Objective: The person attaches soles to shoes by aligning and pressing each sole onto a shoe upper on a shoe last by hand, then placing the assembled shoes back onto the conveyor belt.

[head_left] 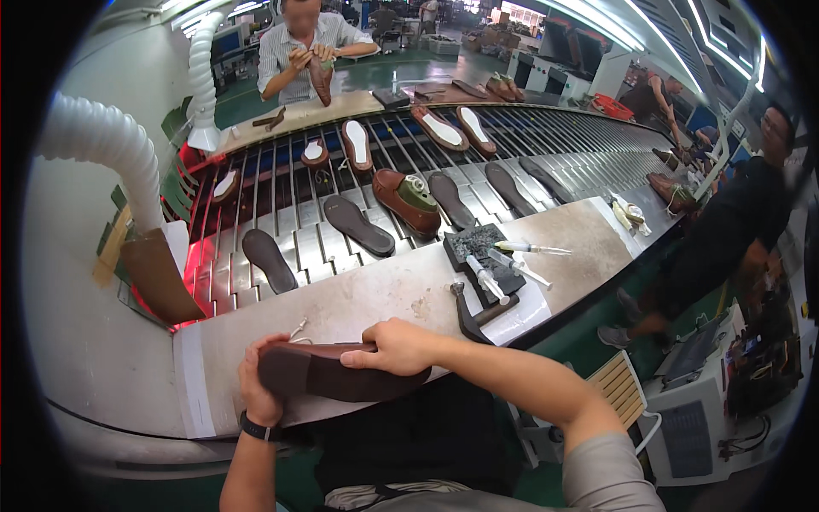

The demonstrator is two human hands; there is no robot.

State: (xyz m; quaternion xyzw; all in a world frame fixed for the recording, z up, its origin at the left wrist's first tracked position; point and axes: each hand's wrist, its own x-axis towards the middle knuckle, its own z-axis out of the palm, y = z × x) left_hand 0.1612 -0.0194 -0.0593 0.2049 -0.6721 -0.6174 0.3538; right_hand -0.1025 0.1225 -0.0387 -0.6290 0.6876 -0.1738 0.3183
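Observation:
A brown shoe lies on its side just above the near edge of the worktable, its dark sole turned toward me. My left hand wraps around the shoe's left end, fingers behind it. From above, my right hand grips the shoe, thumb along the sole edge and fingers mostly hidden. A pale lace end sticks up behind the shoe. To the right, a hammer rests beside a black block with several syringes on and around it.
A slatted conveyor runs beyond the table, carrying loose dark soles, a brown shoe with green lining and uppers with white undersides. White ducts hang left. A person opposite holds a shoe; another person stands right.

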